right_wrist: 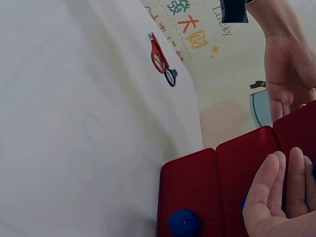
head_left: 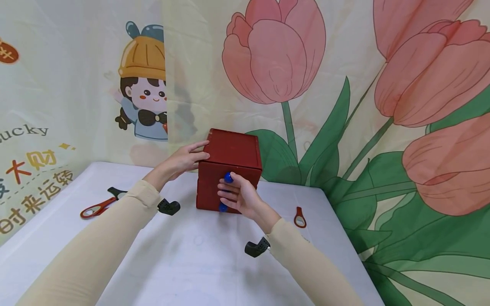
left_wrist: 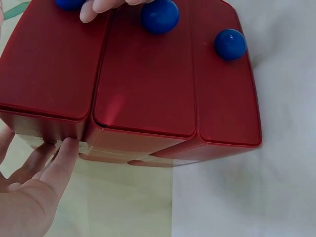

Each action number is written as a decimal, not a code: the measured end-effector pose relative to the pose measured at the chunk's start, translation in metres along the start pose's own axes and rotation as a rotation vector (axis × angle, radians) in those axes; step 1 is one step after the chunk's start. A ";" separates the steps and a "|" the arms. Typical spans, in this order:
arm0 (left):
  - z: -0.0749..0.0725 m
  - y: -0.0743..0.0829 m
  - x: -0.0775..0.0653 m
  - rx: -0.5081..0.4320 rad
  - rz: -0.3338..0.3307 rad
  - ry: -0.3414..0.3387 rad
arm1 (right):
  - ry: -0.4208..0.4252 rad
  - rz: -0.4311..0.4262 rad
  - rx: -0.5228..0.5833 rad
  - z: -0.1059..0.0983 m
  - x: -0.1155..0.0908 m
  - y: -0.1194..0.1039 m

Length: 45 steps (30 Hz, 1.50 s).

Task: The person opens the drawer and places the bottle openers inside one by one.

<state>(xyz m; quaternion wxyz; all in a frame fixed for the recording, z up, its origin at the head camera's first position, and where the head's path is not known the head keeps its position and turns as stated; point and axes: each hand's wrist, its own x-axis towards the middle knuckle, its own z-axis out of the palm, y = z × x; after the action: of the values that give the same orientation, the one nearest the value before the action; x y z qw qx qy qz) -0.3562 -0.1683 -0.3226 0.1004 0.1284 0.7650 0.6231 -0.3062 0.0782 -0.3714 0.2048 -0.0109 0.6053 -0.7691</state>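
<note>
A red box of three stacked drawers has a blue round knob on the middle drawer. The bottom knob shows in both wrist views. My left hand rests against the upper left side of the box. In the left wrist view its fingers are extended and touch that side. Before the drawer fronts is my right hand, with its thumb beside the top knob and nearly straight fingers below it, in front of the drawers. These fingers partly hide the middle knob.
Left on the white table lies a scissors-like tool with red and black handles. A small red tool with an oval loop lies at right. A printed curtain with tulips hangs behind the table.
</note>
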 end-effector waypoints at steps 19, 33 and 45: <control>0.000 0.002 0.001 0.004 -0.022 0.007 | 0.001 0.023 -0.001 -0.002 0.004 -0.006; -0.001 0.002 -0.001 0.027 -0.030 0.020 | -0.008 0.043 -0.039 -0.001 0.003 -0.009; 0.000 0.000 0.002 0.016 -0.030 0.027 | -0.046 0.065 -0.037 -0.006 -0.005 -0.003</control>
<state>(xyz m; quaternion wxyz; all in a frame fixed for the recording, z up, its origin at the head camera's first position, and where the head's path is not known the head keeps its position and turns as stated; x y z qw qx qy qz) -0.3577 -0.1679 -0.3224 0.0986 0.1094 0.7731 0.6169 -0.3043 0.0863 -0.3688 0.2433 -0.0124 0.6144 -0.7504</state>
